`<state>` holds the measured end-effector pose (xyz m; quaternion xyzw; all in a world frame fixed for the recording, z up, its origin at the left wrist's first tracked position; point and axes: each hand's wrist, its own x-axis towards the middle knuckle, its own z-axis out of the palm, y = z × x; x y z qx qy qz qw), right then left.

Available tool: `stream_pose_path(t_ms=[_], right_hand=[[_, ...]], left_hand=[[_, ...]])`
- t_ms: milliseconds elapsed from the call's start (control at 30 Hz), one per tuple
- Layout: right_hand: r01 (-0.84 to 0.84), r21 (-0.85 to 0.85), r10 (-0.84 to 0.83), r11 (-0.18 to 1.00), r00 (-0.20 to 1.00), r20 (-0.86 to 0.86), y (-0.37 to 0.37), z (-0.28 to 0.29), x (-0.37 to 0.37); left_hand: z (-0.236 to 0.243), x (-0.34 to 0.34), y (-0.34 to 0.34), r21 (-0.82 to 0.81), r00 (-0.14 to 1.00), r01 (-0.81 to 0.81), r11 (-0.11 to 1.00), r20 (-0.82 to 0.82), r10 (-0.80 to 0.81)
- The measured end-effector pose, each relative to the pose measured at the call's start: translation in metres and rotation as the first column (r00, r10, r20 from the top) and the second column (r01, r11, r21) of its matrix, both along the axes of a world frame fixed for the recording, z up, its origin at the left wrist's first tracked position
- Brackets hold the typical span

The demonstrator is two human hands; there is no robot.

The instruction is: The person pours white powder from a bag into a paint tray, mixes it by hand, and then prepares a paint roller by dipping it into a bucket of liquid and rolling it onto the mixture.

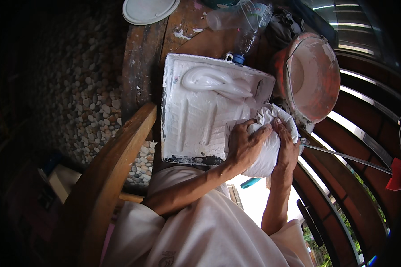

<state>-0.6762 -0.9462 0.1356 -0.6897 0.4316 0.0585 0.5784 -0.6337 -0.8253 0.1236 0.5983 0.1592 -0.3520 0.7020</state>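
Observation:
Both my hands grip a crumpled white plastic bag point(265, 155) over the right part of a paint tray point(165, 98). My left hand point(245, 147) is wrapped round the bag's near-left side. On its right side my right hand point(287, 144) presses with the thumb up near the gathered top. A thick, glossy white paste point(214, 82) lies in looped folds across the tray's far end. The ribbed part of the tray is smeared white, with dark stains along its near edge. Whatever is inside the bag is hidden.
A paint-stained orange bucket point(332, 75) stands right of the tray. Beyond the tray lie a clear plastic bottle point(249, 38) with a blue cap and a white round lid point(149, 10). A paint roller's metal rod point(347, 153) reaches right to its red handle point(395, 175). A curved wooden armrest point(116, 147) is at left.

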Motion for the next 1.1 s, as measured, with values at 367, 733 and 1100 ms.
stream_pose_path(t_ms=[367,733,1100], right_hand=[[-0.235,-0.229,0.219,0.945,0.971,-0.095,0.007,0.029,0.014],[0.113,0.323,-0.19,0.94,0.957,0.218,0.097,0.051,0.049],[-0.044,0.544,-0.097,0.838,0.969,0.228,0.119,0.044,0.0]], left_hand=[[0.032,0.015,0.009,-0.058,0.991,-0.099,0.993,0.09,0.104],[0.051,0.036,0.089,-0.027,0.962,-0.225,0.974,-0.167,0.217],[0.058,-0.007,0.129,0.102,0.969,-0.159,0.982,0.209,0.136]])
